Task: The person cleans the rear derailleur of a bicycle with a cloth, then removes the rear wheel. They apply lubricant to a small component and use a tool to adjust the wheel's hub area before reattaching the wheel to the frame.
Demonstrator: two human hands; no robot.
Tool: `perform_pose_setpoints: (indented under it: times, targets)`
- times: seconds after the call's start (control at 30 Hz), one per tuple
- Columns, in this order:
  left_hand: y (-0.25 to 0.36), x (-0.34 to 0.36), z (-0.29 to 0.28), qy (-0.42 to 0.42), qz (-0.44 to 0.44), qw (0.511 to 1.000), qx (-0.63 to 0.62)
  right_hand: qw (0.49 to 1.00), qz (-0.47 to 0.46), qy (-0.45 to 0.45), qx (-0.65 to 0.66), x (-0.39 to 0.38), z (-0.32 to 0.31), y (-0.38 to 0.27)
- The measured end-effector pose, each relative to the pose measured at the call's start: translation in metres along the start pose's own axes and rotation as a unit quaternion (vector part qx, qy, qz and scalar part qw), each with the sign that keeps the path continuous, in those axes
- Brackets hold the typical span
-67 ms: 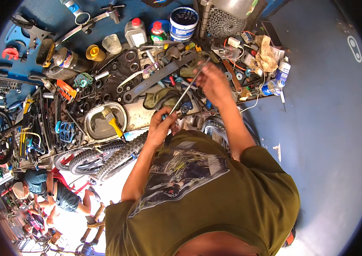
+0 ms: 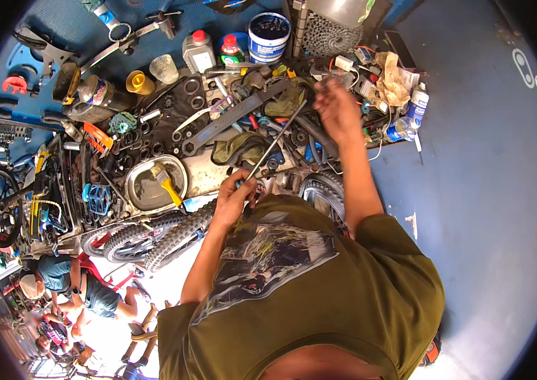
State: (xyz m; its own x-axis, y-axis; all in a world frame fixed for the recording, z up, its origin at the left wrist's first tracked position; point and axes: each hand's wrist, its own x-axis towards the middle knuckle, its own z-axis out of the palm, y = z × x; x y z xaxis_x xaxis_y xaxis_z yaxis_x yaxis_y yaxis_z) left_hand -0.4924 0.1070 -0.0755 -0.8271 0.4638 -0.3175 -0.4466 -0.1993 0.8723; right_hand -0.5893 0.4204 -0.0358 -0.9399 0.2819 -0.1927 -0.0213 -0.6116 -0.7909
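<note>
My left hand [image 2: 233, 197] is closed around the lower end of a long, thin metal rod [image 2: 276, 144]. The rod slants up and to the right over the workbench, and its upper end is free. A bit of blue shows at the gripped end, but the fingers hide most of it. My right hand [image 2: 339, 114] is to the right of the rod and apart from it, above the bench clutter. Its fingers are smeared by motion, so I cannot make out whether they hold anything. Below the rod lies an olive-green cloth piece [image 2: 240, 149].
A metal tray [image 2: 130, 183] holds a yellow-handled brush [image 2: 168, 187]. A long flat wrench [image 2: 233, 120] lies behind the rod. Bottles and a blue-white tub [image 2: 268, 47] stand at the back. Bicycle tyres [image 2: 180, 237] line the bench's front. Other people sit at lower left.
My right hand has come away from the rod's upper end and moved to the right. The left hand keeps its hold, with the rod at a similar slant.
</note>
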Motion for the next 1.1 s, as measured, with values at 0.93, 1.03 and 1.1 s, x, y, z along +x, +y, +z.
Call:
perform_pose_setpoints:
  times: [0.93, 1.03, 1.1]
  targets:
    - [0.007, -0.003, -0.015, 0.119, 0.046, 0.973, -0.19, 0.573, -0.174, -0.027, -0.8, -0.043, -0.054, -0.036]
    - [0.013, -0.004, -0.015, 0.139, 0.051, 0.973, -0.175, 0.568, -0.262, -0.075, -0.776, -0.045, 0.005, -0.053]
    - [0.023, -0.009, -0.021, 0.138, 0.065, 0.986, -0.059, 0.567, -0.301, -0.156, -0.751, -0.048, 0.058, -0.06]
